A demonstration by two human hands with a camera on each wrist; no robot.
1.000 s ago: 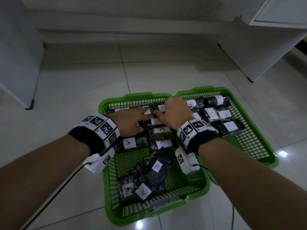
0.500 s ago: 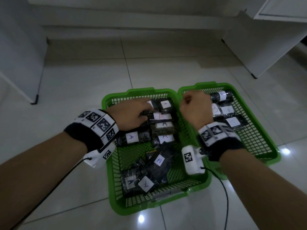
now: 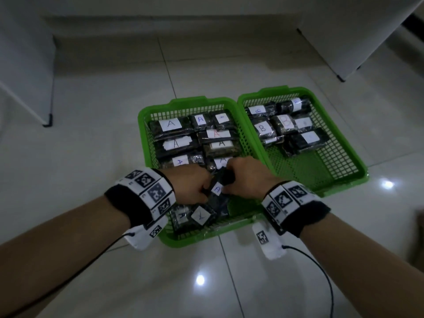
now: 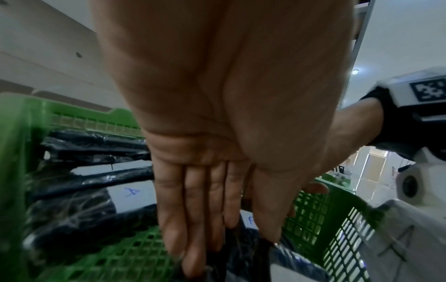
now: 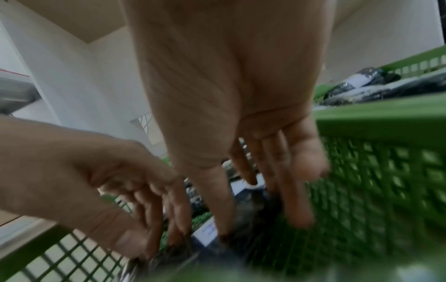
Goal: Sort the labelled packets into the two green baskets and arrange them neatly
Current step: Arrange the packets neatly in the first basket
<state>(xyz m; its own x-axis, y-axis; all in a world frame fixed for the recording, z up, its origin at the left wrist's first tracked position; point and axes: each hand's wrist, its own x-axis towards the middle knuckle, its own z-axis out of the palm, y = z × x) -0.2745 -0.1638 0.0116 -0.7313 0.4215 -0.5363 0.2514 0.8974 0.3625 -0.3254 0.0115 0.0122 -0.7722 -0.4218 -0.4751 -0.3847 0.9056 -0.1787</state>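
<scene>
Two green baskets stand side by side on the floor. In the left basket (image 3: 188,102), dark packets labelled A (image 3: 171,125) lie in rows at the far end, and a loose pile of packets (image 3: 199,215) lies at the near end. The right basket (image 3: 275,90) holds packets labelled B (image 3: 262,128) at its far end. My left hand (image 3: 205,188) and right hand (image 3: 229,177) both grip one dark packet labelled A (image 3: 217,188) above the loose pile. In the left wrist view, fingers and thumb (image 4: 229,238) pinch its dark wrap (image 4: 246,248). The right wrist view is blurred; my right hand (image 5: 260,215) closes on the packet (image 5: 253,208).
The baskets sit on a glossy tiled floor. A white cabinet leg (image 3: 47,118) stands at the left and white furniture (image 3: 339,78) at the back right. The near half of the right basket shows bare mesh (image 3: 316,166). Cables trail from both wrist cameras.
Both hands left the far rows of the left basket and came back to the near pile. They have taken hold of a loose packet labelled A.
</scene>
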